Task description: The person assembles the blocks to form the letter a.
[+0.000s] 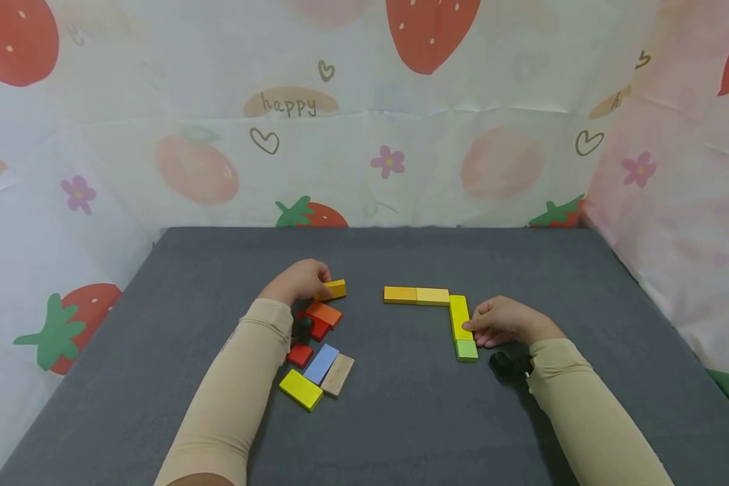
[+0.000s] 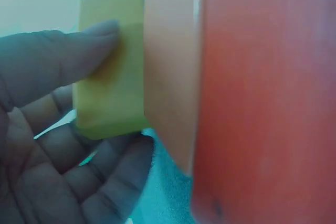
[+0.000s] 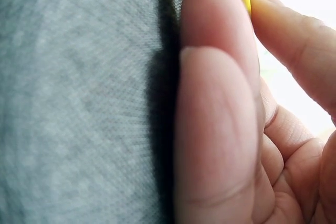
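Note:
My left hand (image 1: 296, 282) pinches a yellow-orange wooden block (image 1: 337, 289) between thumb and fingers, at the far end of a loose group of blocks. In the left wrist view this block (image 2: 113, 82) stands right beside an orange block (image 2: 170, 72) and a red block (image 2: 268, 93). My right hand (image 1: 513, 322) is at the right edge of a bright yellow block (image 1: 459, 314), thumb and fingertips on it. A green block (image 1: 466, 350) adjoins its near end. Up close, the right wrist view shows fingertips over parts of the yellow and green blocks.
An orange-yellow block (image 1: 399, 295) and a pale yellow block (image 1: 433, 297) lie end to end, meeting the yellow one at a corner. Near my left forearm lie a red block (image 1: 300, 355), a blue block (image 1: 321, 364), a natural wood block (image 1: 338, 375) and another yellow block (image 1: 301, 390).

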`<action>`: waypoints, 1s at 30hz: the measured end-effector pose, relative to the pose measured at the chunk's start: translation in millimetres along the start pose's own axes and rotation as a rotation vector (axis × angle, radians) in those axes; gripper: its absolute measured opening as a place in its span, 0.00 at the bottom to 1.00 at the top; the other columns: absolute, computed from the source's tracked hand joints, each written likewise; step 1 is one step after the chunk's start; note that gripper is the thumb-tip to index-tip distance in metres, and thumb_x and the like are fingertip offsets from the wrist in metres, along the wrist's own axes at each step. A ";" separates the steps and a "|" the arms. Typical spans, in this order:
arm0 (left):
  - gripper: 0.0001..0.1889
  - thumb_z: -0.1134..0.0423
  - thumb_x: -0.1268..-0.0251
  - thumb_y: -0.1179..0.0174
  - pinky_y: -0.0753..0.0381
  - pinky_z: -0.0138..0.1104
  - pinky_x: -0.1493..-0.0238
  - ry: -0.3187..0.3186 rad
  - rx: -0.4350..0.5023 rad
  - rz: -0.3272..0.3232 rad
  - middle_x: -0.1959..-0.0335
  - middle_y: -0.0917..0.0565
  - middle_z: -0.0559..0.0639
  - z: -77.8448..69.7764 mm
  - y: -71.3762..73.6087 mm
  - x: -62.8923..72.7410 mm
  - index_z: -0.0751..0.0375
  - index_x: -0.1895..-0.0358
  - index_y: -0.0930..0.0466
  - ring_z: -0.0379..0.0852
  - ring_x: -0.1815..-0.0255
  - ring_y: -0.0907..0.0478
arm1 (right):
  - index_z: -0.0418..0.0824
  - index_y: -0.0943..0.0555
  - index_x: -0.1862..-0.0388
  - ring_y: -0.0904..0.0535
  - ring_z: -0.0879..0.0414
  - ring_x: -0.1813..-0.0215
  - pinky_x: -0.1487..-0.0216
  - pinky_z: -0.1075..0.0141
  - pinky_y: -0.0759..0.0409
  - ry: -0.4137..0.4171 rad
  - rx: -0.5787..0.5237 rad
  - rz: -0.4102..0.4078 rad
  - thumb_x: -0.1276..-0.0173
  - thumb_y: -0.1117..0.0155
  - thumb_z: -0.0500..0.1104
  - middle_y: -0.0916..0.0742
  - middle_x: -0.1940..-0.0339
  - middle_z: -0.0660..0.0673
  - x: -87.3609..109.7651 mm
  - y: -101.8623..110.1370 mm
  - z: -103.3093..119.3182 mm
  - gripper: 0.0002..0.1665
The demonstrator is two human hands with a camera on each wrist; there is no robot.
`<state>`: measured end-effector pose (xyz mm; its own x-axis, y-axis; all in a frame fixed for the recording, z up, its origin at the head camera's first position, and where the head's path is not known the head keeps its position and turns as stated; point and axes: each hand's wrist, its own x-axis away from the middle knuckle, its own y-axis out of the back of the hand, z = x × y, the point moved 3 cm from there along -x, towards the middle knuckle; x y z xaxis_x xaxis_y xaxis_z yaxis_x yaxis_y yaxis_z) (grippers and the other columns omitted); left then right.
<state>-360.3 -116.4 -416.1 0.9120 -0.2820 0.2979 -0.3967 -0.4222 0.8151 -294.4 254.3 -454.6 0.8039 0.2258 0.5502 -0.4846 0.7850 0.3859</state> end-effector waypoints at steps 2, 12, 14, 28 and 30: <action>0.07 0.61 0.36 0.37 0.28 0.34 0.62 -0.023 0.005 -0.028 0.65 0.22 0.53 -2.2 0.0 0.4 0.59 0.66 0.24 0.48 0.64 0.27 | 0.39 0.18 0.73 0.22 0.62 0.79 0.71 0.70 0.20 -0.002 0.000 0.001 0.33 0.34 0.45 0.16 0.81 0.49 0.0 0.0 0.2 0.12; 0.07 0.60 0.37 0.35 0.25 0.33 0.64 -0.054 0.141 -0.099 0.61 0.19 0.54 -34.0 -11.8 6.7 0.59 0.65 0.22 0.48 0.65 0.25 | 0.39 0.18 0.72 0.22 0.62 0.79 0.71 0.70 0.19 -0.003 0.005 0.002 0.33 0.34 0.45 0.16 0.81 0.50 -0.6 0.4 1.1 0.12; 0.08 0.58 0.38 0.35 0.26 0.32 0.65 -0.061 0.149 -0.083 0.62 0.19 0.53 -41.2 -17.1 8.3 0.58 0.65 0.22 0.47 0.65 0.26 | 0.38 0.17 0.72 0.21 0.62 0.79 0.71 0.70 0.19 -0.005 0.002 0.003 0.33 0.34 0.45 0.16 0.81 0.50 -0.6 0.1 1.1 0.12; 0.05 0.63 0.39 0.35 0.25 0.30 0.63 -0.169 0.349 0.062 0.64 0.17 0.50 -81.4 -54.6 23.4 0.59 0.64 0.20 0.44 0.65 0.25 | 0.39 0.18 0.72 0.22 0.62 0.79 0.71 0.70 0.19 -0.011 0.006 0.001 0.33 0.34 0.45 0.16 0.81 0.50 0.0 -0.9 2.5 0.12; 0.05 0.65 0.39 0.36 0.24 0.29 0.63 -0.180 0.366 0.097 0.64 0.17 0.50 -85.5 -60.0 25.2 0.60 0.63 0.20 0.44 0.66 0.24 | 0.39 0.18 0.72 0.21 0.62 0.79 0.71 0.70 0.19 -0.013 0.004 0.001 0.33 0.35 0.45 0.16 0.81 0.50 0.0 -1.2 2.6 0.12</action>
<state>-304.7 -24.5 -415.0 0.8487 -0.4680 0.2462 -0.5202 -0.6552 0.5479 -294.6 251.9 -453.1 0.7993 0.2190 0.5596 -0.4865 0.7823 0.3888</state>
